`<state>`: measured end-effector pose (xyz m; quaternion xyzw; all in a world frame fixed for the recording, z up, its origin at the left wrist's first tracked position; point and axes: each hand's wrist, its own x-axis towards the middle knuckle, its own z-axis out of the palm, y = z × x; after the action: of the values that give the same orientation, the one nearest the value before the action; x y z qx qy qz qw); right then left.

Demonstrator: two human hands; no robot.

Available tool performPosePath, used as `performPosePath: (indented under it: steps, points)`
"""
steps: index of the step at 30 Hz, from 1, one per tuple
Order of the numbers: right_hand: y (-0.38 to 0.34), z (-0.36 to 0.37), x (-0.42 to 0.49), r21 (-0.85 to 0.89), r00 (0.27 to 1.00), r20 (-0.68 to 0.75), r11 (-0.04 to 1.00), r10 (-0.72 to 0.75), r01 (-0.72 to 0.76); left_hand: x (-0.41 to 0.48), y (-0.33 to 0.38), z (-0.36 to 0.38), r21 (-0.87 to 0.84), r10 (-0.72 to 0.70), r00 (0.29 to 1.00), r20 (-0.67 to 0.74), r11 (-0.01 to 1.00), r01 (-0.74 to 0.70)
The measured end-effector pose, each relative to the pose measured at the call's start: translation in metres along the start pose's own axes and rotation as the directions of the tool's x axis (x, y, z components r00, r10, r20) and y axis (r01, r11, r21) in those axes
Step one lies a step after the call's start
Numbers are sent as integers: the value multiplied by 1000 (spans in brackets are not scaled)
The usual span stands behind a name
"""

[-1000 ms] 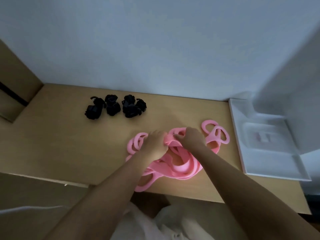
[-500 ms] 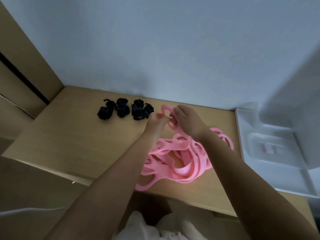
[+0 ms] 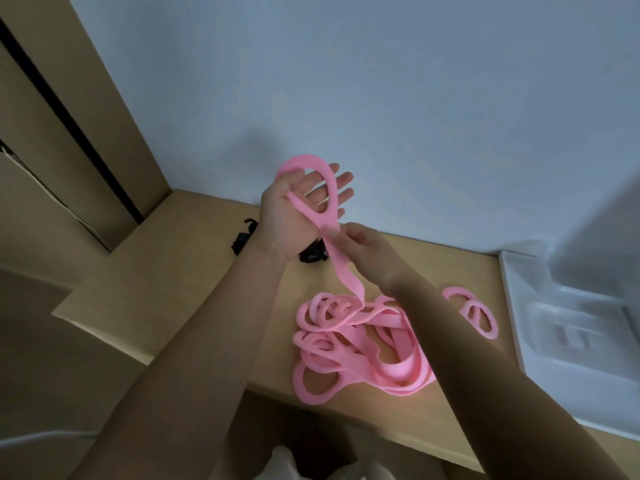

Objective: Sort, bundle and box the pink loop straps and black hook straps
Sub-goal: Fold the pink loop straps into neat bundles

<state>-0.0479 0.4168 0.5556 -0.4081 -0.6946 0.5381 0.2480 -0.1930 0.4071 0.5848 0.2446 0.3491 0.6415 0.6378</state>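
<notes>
My left hand [image 3: 294, 216] is raised above the table, palm toward me and fingers straight, with the end loop of one pink loop strap [image 3: 332, 188] hanging around it. Just below the loop, my right hand [image 3: 367, 251] pinches the same strap. Its tail runs down into a tangled pile of pink straps [image 3: 391, 368] near the table's front edge. Another pink strap [image 3: 479, 317] lies apart to the right. The bundled black hook straps [image 3: 311, 255] sit at the back, mostly hidden behind my left wrist.
The wooden table [image 3: 180, 271] ends at a wall behind. A white moulded tray [image 3: 568, 358] lies at the right edge. Tall brown panels [image 3: 69, 116] stand on the left. White cloth shows at the bottom.
Both hands rose from the pink pile with one strap. My left hand turned palm-up and straightened inside the strap's loop, and my right hand slid down to pinch the strap below.
</notes>
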Motion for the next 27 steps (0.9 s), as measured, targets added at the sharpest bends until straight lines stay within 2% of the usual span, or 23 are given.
performPosePath:
  steps: [2,6,8,10,11,14,16,18,21,24,27]
  points:
    - [7,10,4,-49,999,28,999,15,-13,0,15,0,-76,46,997,-62,996,-50]
    - [-2,20,8,130,1000,-18,992,6,-3,6,20,-22,-257,35,970,-242,961,-99]
    - [-10,25,11,189,1000,-24,982,6,-1,1,2,-35,-214,-89,974,-210,976,43]
    - [-11,32,16,103,999,-2,993,49,-48,-8,-22,-41,-160,-214,965,-150,969,190]
    - [-9,35,17,26,996,23,996,87,-87,-9,-31,-41,-154,-240,957,-161,964,216]
    - [14,38,13,-44,976,90,979,200,-197,-3,-33,-44,-85,-160,961,-225,986,145]
    - [36,36,7,-61,967,115,973,228,-222,3,-19,-52,-105,-102,958,-267,992,76]
    - [60,33,5,-127,961,66,957,269,-259,4,-8,-61,-127,-63,951,-303,992,25]
    - [99,33,11,-456,946,-148,829,288,-323,-4,-6,-64,-6,-90,957,-277,996,92]
    - [120,34,9,-747,940,-171,583,296,-319,-11,-22,-66,149,-149,955,-257,970,191]
    - [125,31,6,-848,916,-203,405,345,-340,-18,-44,-75,440,-115,957,-266,869,226]
